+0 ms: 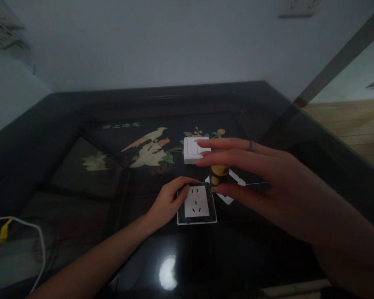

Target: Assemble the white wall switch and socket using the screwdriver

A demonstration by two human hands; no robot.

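A wall socket (pixel 197 203) with a white middle and a dark surround lies on the black table. My left hand (pixel 170 199) grips it at its upper left edge, thumb on the face and fingers curled over the far side. Above its upper right corner, my right hand (pixel 246 166) holds a short screwdriver (pixel 220 171) with a yellow and black handle, pinched between thumb and fingers. Its blade is hard to make out. Just beyond is a white wall switch (pixel 193 150), partly covered by my right fingertips. A white frame piece (pixel 226 196) lies partly hidden under my right hand.
The glossy black table (pixel 143 257) carries an inlaid bird and flower picture (pixel 149 155). A white cable (pixel 40 232) with a yellow tag (pixel 4 231) runs along the left. Behind stands a pale wall (pixel 149 45) with a socket (pixel 301 7) at the upper right.
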